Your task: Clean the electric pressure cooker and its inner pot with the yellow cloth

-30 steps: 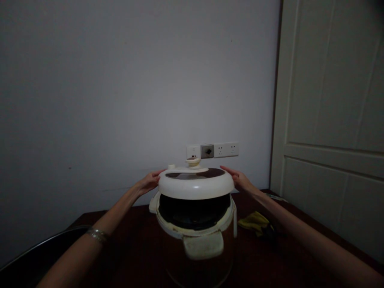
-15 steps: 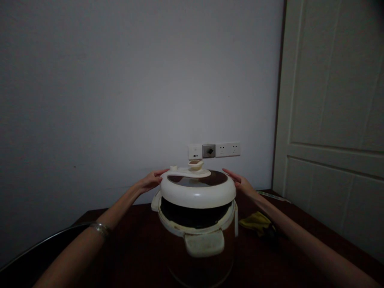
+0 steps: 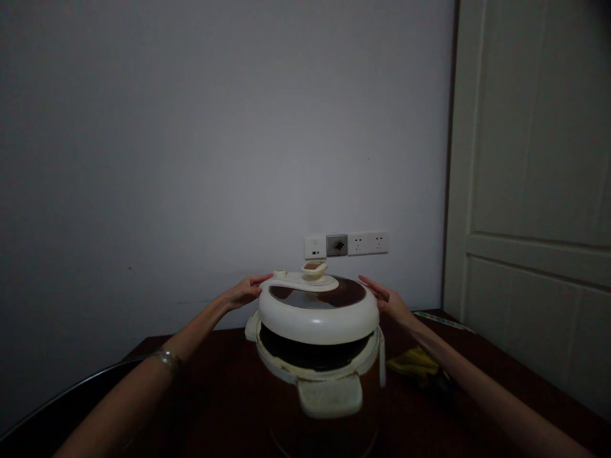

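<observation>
A white electric pressure cooker lid (image 3: 319, 326) with a dark top panel and a knob (image 3: 314, 270) sits over the cooker (image 3: 281, 372). Its front edge is raised, and a dark gap shows between lid and rim. My left hand (image 3: 244, 292) holds the lid's left side, fingers along the upper edge. On the opposite side my right hand (image 3: 389, 304) grips the lid, fingers pointing inward and partly hidden behind it. A worn pale handle (image 3: 330, 395) juts from the cooker's front. The cooker's brown body fades into the dark tabletop.
A yellow cloth (image 3: 414, 362) lies right of the cooker, under my right forearm. The curved rim of a large dark vessel (image 3: 76, 387) is at lower left. Wall sockets (image 3: 367, 242) are behind, and a pale panelled door (image 3: 534, 273) stands at right.
The whole view has shifted, so everything appears slightly lower and further right. The gap under the lid's front looks a little narrower. Both hands keep their hold on the lid.
</observation>
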Demonstrator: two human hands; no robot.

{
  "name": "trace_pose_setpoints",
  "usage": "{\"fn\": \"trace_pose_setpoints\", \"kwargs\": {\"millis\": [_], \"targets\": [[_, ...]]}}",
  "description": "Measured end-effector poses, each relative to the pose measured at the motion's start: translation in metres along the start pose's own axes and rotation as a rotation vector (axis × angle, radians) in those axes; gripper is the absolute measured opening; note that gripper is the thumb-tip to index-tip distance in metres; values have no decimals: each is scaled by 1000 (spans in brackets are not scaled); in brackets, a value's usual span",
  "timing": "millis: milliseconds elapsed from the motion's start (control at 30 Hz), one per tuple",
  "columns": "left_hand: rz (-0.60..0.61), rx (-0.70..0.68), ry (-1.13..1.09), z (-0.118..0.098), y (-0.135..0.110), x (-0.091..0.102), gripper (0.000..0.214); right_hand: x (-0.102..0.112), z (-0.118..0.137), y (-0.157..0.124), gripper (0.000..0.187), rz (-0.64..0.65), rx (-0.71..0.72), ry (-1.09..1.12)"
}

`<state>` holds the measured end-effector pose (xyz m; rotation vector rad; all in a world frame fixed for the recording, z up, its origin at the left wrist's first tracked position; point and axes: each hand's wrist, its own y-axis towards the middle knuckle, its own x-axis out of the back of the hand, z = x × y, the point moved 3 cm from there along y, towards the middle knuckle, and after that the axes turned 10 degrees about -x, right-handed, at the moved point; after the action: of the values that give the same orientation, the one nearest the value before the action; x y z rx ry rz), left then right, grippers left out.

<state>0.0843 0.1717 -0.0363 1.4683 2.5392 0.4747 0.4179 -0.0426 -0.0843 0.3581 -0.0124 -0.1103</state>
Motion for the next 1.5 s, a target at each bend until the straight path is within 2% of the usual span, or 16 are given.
{"fn": "trace_pose_setpoints", "kwargs": {"millis": [400, 567, 1033, 1267, 1500], "targets": [[-34, 40, 1, 6, -4, 3, 70, -3, -5, -2, 97, 5, 9, 23], [8, 22, -3, 9, -7, 1, 69, -5, -8, -6, 98, 17, 20, 46], [-10, 33, -32, 0, -10, -10, 73, -9, -10, -11, 97, 13, 38, 83], [-8, 38, -30, 4, -10, -4, 73, -12, -5, -15, 99, 9, 37, 44], [63, 17, 11, 4, -9, -4, 69, -11, -9, -17, 100, 98, -17, 34]]}}
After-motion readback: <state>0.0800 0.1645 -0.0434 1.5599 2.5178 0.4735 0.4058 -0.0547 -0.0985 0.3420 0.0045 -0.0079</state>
